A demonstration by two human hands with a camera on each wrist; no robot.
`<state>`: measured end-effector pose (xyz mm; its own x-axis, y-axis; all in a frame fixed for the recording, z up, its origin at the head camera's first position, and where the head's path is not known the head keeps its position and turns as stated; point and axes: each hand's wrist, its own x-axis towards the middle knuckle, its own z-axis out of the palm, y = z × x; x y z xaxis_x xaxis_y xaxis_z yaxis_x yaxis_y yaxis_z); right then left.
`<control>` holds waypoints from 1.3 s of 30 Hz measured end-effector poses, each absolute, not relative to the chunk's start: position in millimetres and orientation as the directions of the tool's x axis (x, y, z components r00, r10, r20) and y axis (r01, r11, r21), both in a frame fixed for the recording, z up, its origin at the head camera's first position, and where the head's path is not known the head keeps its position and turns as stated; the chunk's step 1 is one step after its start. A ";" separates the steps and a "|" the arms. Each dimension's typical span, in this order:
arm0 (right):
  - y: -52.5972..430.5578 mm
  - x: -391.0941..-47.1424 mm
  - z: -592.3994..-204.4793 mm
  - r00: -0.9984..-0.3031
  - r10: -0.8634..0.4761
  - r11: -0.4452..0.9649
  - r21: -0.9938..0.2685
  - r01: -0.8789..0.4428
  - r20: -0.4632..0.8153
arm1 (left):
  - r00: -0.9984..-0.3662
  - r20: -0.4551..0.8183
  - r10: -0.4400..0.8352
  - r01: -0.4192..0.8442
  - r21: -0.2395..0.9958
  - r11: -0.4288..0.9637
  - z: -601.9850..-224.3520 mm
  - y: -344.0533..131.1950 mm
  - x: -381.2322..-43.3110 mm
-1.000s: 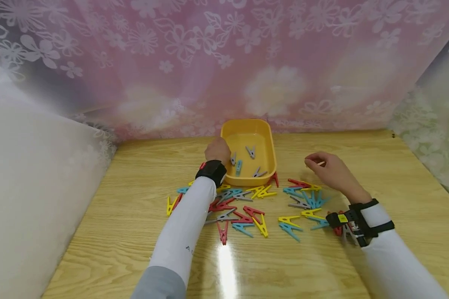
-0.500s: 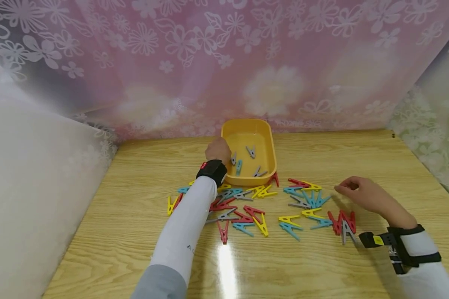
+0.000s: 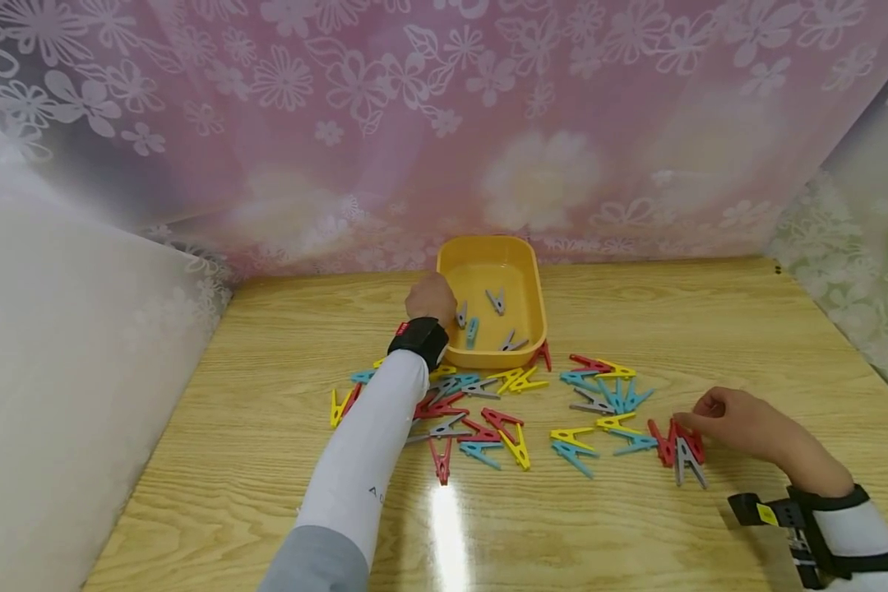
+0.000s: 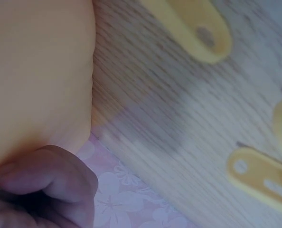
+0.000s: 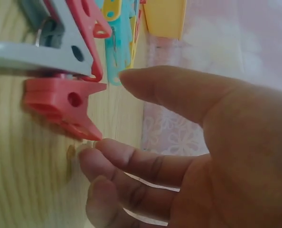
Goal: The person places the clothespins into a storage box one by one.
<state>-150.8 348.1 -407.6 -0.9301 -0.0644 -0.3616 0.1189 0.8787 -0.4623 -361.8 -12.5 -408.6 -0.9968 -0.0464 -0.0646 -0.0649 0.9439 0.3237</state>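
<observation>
My left hand (image 3: 431,298) grips the left rim of a yellow plastic bin (image 3: 492,358); its fingers (image 4: 55,178) are curled in the left wrist view. Inside the bin lie a blue clothespin (image 3: 473,332) and a few grey ones. My right hand (image 3: 743,423) is at the right end of the scattered clothespins, over a small red and grey group. In the right wrist view its thumb and fingers are spread about the end of a red clothespin (image 5: 53,97), a forefinger tip right at it. A grey clothespin (image 5: 67,42) lies across that red one.
Several red, yellow, blue and grey clothespins lie on the wooden table (image 3: 266,460) in front of the bin, with a smaller cluster including a blue clothespin (image 3: 573,458) to the right. A pink flowered curtain (image 3: 385,164) hangs behind the table. A white sheet (image 3: 67,370) covers the left side.
My right hand has moved right and then down toward the front, from beside the bin to the red and grey clothespins. The left hand has stayed at the bin's rim.
</observation>
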 end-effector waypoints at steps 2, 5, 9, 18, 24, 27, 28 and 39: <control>347.7 -150.4 -408.7 -0.929 -0.059 0.882 -0.455 0.122 -0.364 | -0.997 -0.067 -0.045 -0.064 0.323 0.944 -408.1 -12.6 -361.2; 346.6 -150.0 -410.9 -0.934 -0.056 0.887 -0.448 0.117 -0.354 | -0.997 -0.067 -0.043 -0.063 0.323 0.944 -407.3 -12.7 -360.3; 345.4 -149.1 -412.1 -0.938 -0.053 0.888 -0.446 0.112 -0.341 | -0.996 -0.076 -0.045 -0.067 0.325 0.943 -406.2 -12.8 -359.2; 342.2 -153.3 -411.2 -0.933 -0.016 0.892 -0.427 0.149 -0.360 | -0.997 -0.062 -0.055 -0.072 0.311 0.948 -408.3 -12.6 -361.1; 340.7 -152.8 -411.1 -0.937 0.022 0.909 -0.383 0.164 -0.348 | -0.997 -0.061 -0.056 -0.072 0.311 0.948 -407.7 -11.6 -359.6; 341.1 -152.0 -409.3 -0.938 0.031 0.914 -0.369 0.166 -0.345 | -0.996 -0.066 -0.055 -0.073 0.312 0.947 -405.5 -13.0 -357.3; 341.5 -151.8 -408.3 -0.940 0.034 0.916 -0.366 0.166 -0.341 | -0.996 -0.067 -0.055 -0.073 0.310 0.948 -404.9 -13.3 -356.9; 338.6 -164.0 -384.9 -0.978 0.016 0.917 -0.388 0.097 -0.206 | -0.996 -0.063 -0.056 -0.074 0.327 0.942 -408.1 -13.7 -361.9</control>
<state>-164.0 338.6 -384.9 -0.9784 0.0165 -0.2060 0.0970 0.9167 -0.3876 -361.9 -13.7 -408.1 -0.9964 -0.0563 -0.0634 -0.0740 0.9423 0.3266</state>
